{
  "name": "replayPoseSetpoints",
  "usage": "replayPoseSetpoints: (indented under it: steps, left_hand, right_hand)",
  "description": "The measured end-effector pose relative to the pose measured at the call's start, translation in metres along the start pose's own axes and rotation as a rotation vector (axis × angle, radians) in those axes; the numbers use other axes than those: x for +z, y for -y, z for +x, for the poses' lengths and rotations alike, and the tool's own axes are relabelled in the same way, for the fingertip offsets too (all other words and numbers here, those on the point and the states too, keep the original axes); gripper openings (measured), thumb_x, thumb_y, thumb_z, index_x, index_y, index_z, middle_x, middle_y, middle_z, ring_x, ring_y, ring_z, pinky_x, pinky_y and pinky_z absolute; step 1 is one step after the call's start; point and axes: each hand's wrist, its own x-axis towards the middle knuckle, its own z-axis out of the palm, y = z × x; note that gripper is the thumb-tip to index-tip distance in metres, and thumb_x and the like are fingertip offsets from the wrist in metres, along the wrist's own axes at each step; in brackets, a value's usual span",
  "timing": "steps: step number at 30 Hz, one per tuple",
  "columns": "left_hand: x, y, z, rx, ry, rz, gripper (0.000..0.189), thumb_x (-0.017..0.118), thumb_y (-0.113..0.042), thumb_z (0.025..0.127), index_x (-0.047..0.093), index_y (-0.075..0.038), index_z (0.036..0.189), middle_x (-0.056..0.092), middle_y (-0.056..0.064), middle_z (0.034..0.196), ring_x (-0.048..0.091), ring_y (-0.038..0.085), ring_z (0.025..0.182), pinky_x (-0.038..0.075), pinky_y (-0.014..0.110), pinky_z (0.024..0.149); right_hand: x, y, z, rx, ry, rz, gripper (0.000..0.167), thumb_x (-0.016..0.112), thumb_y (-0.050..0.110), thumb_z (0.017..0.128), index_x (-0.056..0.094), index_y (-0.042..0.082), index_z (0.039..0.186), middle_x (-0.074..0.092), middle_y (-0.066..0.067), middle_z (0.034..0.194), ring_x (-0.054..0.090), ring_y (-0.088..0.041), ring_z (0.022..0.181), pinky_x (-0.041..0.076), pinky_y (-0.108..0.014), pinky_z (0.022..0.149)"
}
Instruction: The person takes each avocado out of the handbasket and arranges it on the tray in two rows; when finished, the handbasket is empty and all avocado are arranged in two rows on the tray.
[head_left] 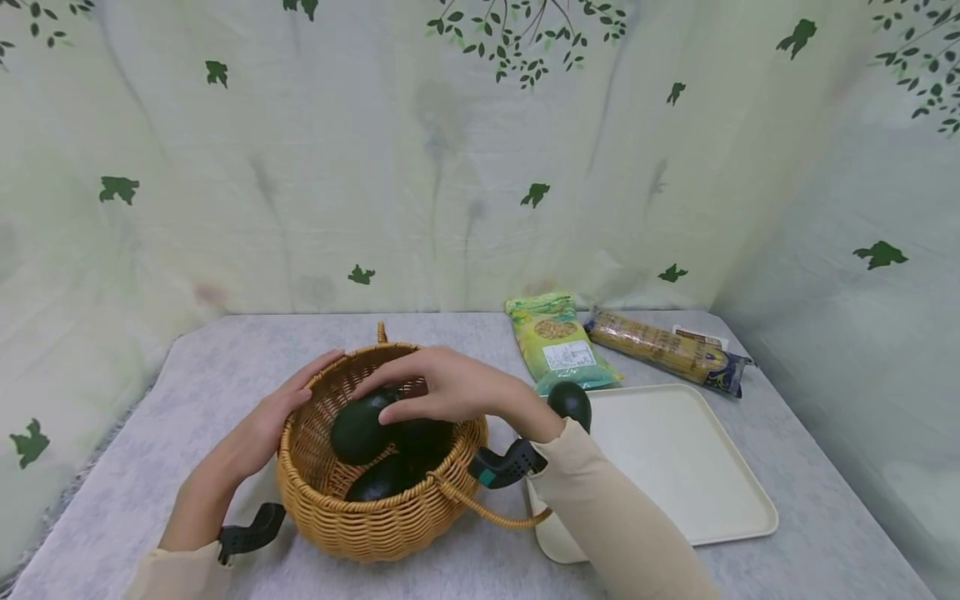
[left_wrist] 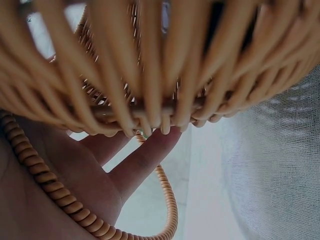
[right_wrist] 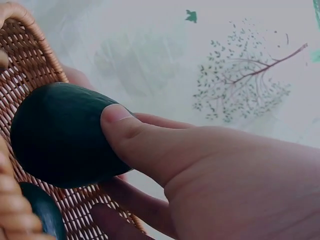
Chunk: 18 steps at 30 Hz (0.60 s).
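Note:
My right hand (head_left: pixel 442 387) reaches into a wicker basket (head_left: pixel 375 533) and holds a dark green avocado (head_left: pixel 358 432). In the right wrist view, the thumb lies along one side of this avocado (right_wrist: pixel 65 135), with fingers on the far side. Below it in the basket are more dark avocados (head_left: pixel 378 479), partly hidden. At the basket's left rim, my left hand (head_left: pixel 258 429) rests with its fingers fairly straight against the edge. The left wrist view shows those fingers (left_wrist: pixel 145 162) touching the woven rim, beside a loop of the basket's handle (left_wrist: pixel 65 200).
Right of the basket lies a white tray (head_left: pixel 667 467), with one dark avocado (head_left: pixel 570 404) near its far left corner, partly behind the right wrist. Behind the tray are a green-yellow packet (head_left: pixel 558 342) and a long pasta pack (head_left: pixel 663 346). A basket handle (head_left: pixel 495 517) sticks out toward the tray.

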Motion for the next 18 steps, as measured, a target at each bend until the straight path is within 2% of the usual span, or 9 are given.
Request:
replayPoseSetpoints:
  steps: [4, 8, 10, 12, 16, 18]
  left_hand:
    - [-0.001, 0.0, 0.0, 0.002, -0.003, 0.005, 0.053, 0.022, -0.029, 0.114, 0.02, -0.027, 0.166, 0.025, 0.018, 0.167, 0.037, 0.046, 0.142, 0.049, 0.023, 0.095]
    - [-0.002, 0.0, 0.001, 0.008, 0.003, -0.011, 0.053, 0.022, -0.028, 0.114, 0.02, -0.024, 0.167, 0.025, 0.02, 0.166, 0.047, 0.024, 0.139, 0.051, 0.025, 0.095]
    - [-0.002, 0.001, 0.002, 0.011, 0.005, -0.015, 0.053, 0.022, -0.028, 0.114, 0.02, -0.024, 0.167, 0.026, 0.02, 0.166, 0.049, 0.019, 0.137, 0.052, 0.026, 0.095]
    - [-0.001, 0.0, 0.002, 0.01, 0.006, -0.015, 0.053, 0.022, -0.028, 0.114, 0.019, -0.023, 0.167, 0.025, 0.021, 0.166, 0.049, 0.025, 0.138, 0.051, 0.025, 0.095]
    - [0.0, 0.0, 0.002, 0.006, 0.003, -0.016, 0.053, 0.022, -0.028, 0.114, 0.019, -0.023, 0.167, 0.025, 0.022, 0.166, 0.04, 0.051, 0.139, 0.051, 0.025, 0.094]
    - [0.001, 0.0, 0.002, 0.004, -0.003, -0.015, 0.053, 0.022, -0.028, 0.114, 0.019, -0.023, 0.167, 0.025, 0.022, 0.165, 0.039, 0.054, 0.139, 0.052, 0.025, 0.093]
  right_hand:
    - [-0.002, -0.003, -0.006, 0.001, -0.034, 0.002, 0.036, 0.07, 0.022, 0.1, 0.068, 0.019, 0.136, 0.067, 0.004, 0.136, 0.06, -0.002, 0.121, 0.051, -0.026, 0.1]
    - [-0.004, -0.004, -0.012, 0.003, -0.067, 0.017, 0.035, 0.07, 0.023, 0.1, 0.069, 0.018, 0.135, 0.068, 0.004, 0.135, 0.061, -0.002, 0.121, 0.05, -0.021, 0.1]
    - [-0.005, -0.005, -0.016, 0.009, -0.082, 0.044, 0.035, 0.07, 0.022, 0.1, 0.069, 0.017, 0.135, 0.068, 0.003, 0.134, 0.062, -0.003, 0.119, 0.051, -0.021, 0.098]
    - [-0.005, -0.006, -0.019, 0.011, -0.093, 0.071, 0.035, 0.07, 0.02, 0.1, 0.069, 0.017, 0.135, 0.068, 0.003, 0.134, 0.062, -0.003, 0.119, 0.052, -0.022, 0.097]
    - [-0.006, -0.008, -0.025, 0.015, -0.112, 0.106, 0.037, 0.07, 0.02, 0.1, 0.068, 0.016, 0.136, 0.068, 0.003, 0.135, 0.062, -0.002, 0.121, 0.052, -0.023, 0.098]
    - [-0.006, -0.009, -0.027, 0.014, -0.119, 0.104, 0.037, 0.07, 0.021, 0.1, 0.068, 0.017, 0.137, 0.068, 0.003, 0.135, 0.063, -0.002, 0.119, 0.052, -0.023, 0.097]
